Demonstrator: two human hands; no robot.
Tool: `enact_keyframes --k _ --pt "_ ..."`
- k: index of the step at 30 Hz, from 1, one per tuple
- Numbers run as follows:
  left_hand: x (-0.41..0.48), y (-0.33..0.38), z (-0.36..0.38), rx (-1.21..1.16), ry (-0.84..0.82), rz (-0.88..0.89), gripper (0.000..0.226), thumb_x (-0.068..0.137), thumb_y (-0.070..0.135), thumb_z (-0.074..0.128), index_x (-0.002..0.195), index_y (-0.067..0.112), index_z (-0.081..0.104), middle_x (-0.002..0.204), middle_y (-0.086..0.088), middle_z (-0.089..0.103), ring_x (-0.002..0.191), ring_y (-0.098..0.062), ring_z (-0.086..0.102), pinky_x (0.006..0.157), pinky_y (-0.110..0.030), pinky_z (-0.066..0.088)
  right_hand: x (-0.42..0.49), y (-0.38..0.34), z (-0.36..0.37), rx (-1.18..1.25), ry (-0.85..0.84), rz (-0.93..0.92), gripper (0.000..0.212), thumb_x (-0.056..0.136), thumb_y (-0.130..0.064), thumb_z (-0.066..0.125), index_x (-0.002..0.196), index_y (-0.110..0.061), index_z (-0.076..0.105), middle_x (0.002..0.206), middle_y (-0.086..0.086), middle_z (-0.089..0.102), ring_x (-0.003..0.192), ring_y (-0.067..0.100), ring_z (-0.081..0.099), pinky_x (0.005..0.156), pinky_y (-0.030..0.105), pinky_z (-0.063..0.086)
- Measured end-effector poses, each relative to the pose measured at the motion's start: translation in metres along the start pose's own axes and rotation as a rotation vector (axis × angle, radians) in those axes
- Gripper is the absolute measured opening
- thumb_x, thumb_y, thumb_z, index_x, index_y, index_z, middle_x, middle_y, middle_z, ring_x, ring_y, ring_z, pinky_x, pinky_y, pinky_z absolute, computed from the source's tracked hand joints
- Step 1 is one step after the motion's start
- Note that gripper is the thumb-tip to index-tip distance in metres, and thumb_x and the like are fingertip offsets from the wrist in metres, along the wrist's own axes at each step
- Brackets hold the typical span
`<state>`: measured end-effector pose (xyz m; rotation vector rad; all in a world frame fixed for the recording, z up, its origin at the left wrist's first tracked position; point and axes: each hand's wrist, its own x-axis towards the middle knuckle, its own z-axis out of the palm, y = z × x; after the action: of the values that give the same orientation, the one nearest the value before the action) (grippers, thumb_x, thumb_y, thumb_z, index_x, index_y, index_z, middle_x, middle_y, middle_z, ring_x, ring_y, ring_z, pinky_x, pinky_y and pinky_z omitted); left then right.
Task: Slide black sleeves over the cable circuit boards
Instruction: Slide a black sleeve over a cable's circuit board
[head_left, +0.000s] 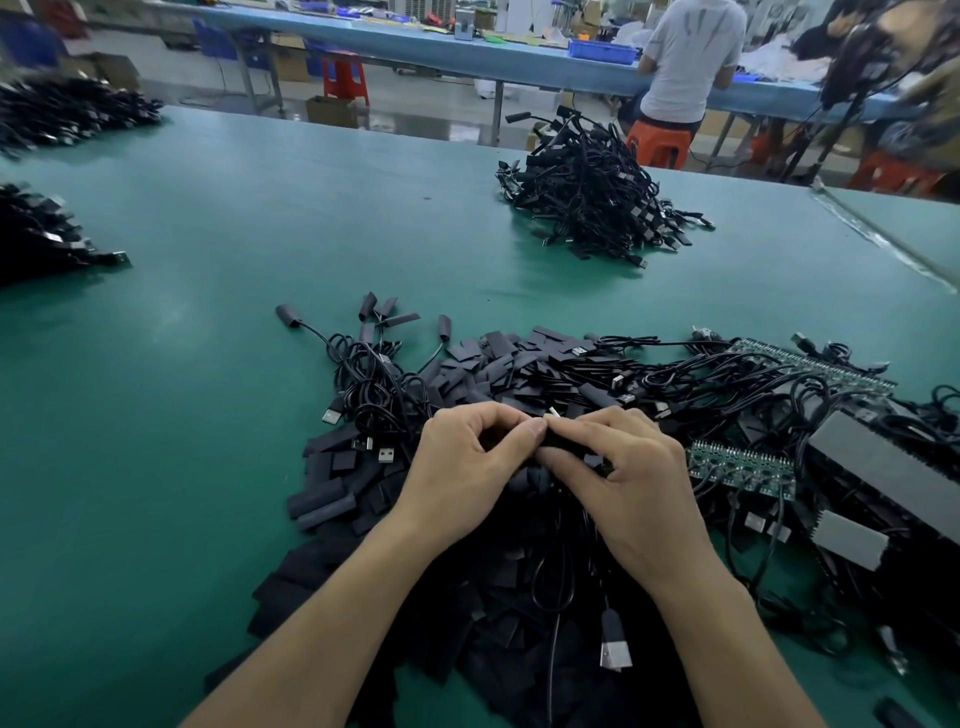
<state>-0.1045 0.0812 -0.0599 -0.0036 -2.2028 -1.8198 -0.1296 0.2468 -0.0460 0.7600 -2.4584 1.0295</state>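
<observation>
My left hand (467, 462) and my right hand (623, 467) meet over a heap of loose black sleeves (519, 374). Between their fingertips they pinch one black sleeve (563, 441) on a cable; a small metal tip pokes out at its top. The circuit board inside is hidden by my fingers. That cable hangs down toward me and ends in a USB plug (615, 647). Green circuit board strips (743, 465) with cables attached lie just right of my right hand.
A pile of sleeved cables (592, 192) sits at the far middle of the green table (208, 364). A smaller bunch (369, 364) lies left of the sleeve heap. More black piles (41, 239) are at the left edge. A person sits at the blue bench behind.
</observation>
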Motion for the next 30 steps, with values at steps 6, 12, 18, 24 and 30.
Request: enact_keyframes --k 6,12,18,24,30 --pt "0.000 -0.004 -0.001 0.082 0.067 -0.007 0.013 0.088 0.026 0.075 0.076 0.026 0.073 0.063 0.006 0.068 0.054 -0.009 0.057 0.055 -0.025 0.051 0.001 0.020 -0.017 -0.294 0.019 0.249 0.016 0.087 -0.017 0.072 0.102 -0.022 0.076 0.096 -0.005 0.070 0.093 0.019 0.061 0.088 0.039 0.051" --pt "-0.001 -0.007 -0.001 0.086 0.082 0.001 0.024 0.076 0.009 0.084 0.078 0.029 0.071 0.069 0.013 0.066 0.061 0.000 0.057 0.063 -0.013 0.049 0.003 0.019 -0.017 -0.341 -0.079 0.359 0.020 0.086 -0.023 0.071 0.105 -0.030 0.074 0.101 -0.004 0.067 0.100 0.022 0.059 0.092 0.042 0.048" --pt "-0.001 -0.007 -0.001 0.068 0.120 0.022 0.018 0.081 0.011 0.081 0.083 0.027 0.072 0.074 0.005 0.070 0.063 -0.007 0.061 0.063 -0.020 0.053 0.004 0.021 -0.014 -0.344 -0.017 0.360 0.015 0.093 -0.030 0.066 0.103 -0.026 0.076 0.101 -0.001 0.065 0.096 0.023 0.061 0.086 0.043 0.050" --pt "-0.003 -0.002 -0.001 0.023 0.136 0.036 0.015 0.088 0.017 0.074 0.088 0.032 0.073 0.071 0.001 0.071 0.066 -0.028 0.066 0.060 -0.046 0.057 0.005 0.019 -0.015 -0.093 0.133 0.263 0.017 0.093 -0.013 0.066 0.106 -0.018 0.075 0.092 -0.014 0.068 0.087 0.007 0.065 0.082 0.019 0.049" --pt "-0.004 0.000 -0.002 -0.104 0.017 0.035 0.017 0.079 0.039 0.075 0.093 0.030 0.076 0.081 0.001 0.075 0.073 -0.022 0.071 0.070 -0.038 0.060 0.004 0.006 -0.016 0.305 -0.074 0.159 0.028 0.090 -0.012 0.070 0.099 -0.039 0.074 0.091 -0.023 0.072 0.090 -0.001 0.068 0.076 0.011 0.050"
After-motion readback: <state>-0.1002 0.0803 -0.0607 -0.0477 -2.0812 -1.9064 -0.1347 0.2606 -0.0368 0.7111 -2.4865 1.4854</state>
